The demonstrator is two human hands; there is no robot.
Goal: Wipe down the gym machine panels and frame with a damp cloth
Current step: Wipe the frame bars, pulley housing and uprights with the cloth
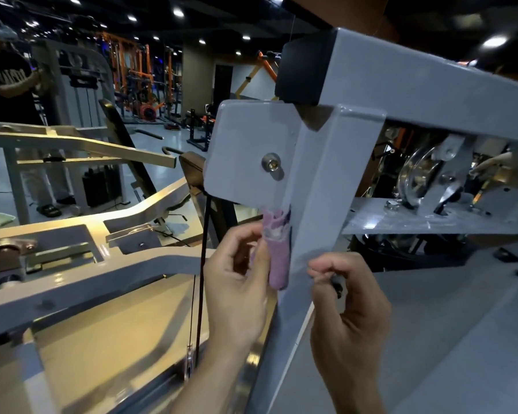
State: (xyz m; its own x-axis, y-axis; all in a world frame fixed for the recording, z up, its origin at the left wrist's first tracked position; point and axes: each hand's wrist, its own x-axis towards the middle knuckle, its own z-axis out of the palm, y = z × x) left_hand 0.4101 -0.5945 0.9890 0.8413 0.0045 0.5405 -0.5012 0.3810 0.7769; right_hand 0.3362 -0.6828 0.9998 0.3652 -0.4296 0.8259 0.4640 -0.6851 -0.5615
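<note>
At far left a person [9,82] stands by another machine, well apart. The left hand [237,282] curls its fingers [259,255] round a rolled pink cloth [278,258], pressed upright against the grey frame post [314,210] just below the bolted plate [248,150] — the frame wipe looks under way. The right hand [347,297] pinches something small and dark at the post's other edge; what it is I cannot tell. Next, probably, the cloth should slide along the post — a black cable [202,264] hangs close beside, and the pulley [419,177] crowds the right
</note>
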